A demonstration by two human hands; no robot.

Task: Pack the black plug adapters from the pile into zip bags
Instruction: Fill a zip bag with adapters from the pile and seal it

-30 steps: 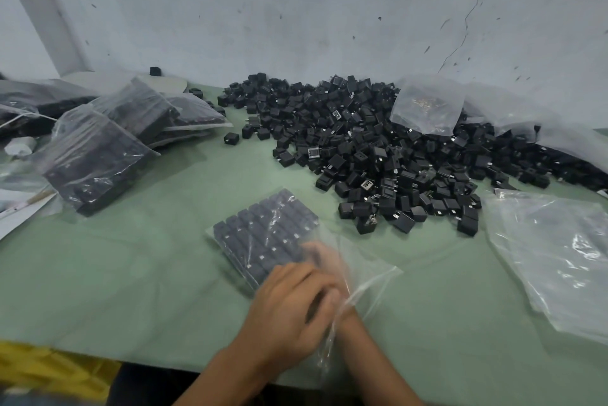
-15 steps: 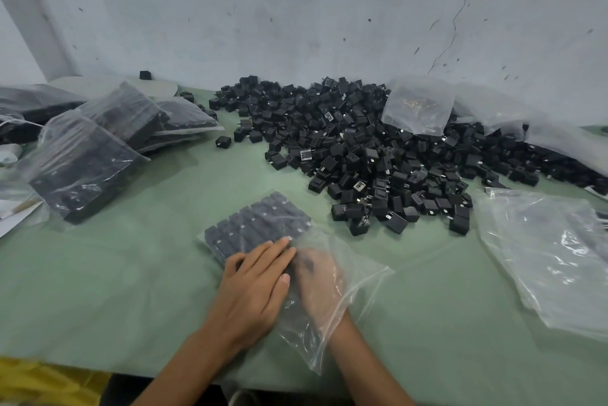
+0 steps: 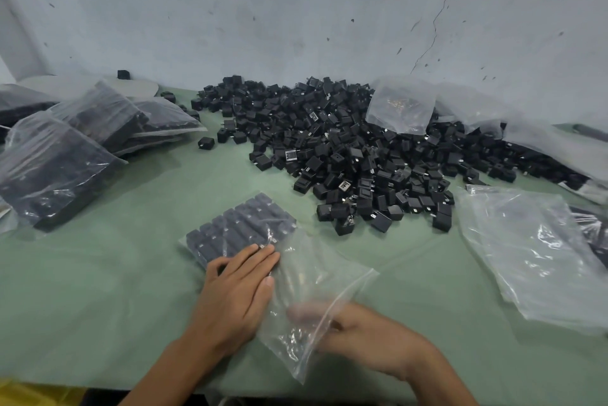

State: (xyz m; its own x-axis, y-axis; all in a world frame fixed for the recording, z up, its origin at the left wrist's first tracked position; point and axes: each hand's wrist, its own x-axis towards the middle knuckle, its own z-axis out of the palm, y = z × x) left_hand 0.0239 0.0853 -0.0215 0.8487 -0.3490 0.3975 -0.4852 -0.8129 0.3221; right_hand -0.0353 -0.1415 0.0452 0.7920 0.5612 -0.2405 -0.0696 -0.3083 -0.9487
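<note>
While filled zip bags (image 3: 65, 155) lie stacked at left, left hand (image 3: 237, 290) flat, fingers straight, pressing half-filled zip bag (image 3: 316, 274); right hand (image 3: 355, 330) blurred at its mouth, grip unclear; black plug adapters (image 3: 345, 149) piled behind; empty bags (image 3: 526, 257) right.

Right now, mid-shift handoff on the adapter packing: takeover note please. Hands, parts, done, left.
Left hand: open, flat on the bag, pressing its adapter rows.
Right hand: at the bag's mouth, blurred; grip unclear.
Pile: loose, behind the bag.
Done: filled bags stacked far left; this bag holds neat rows, mouth apparently unsealed.
Left: probably seal it, set it with the filled bags, take an empty bag from the right, pack the pile.
</note>
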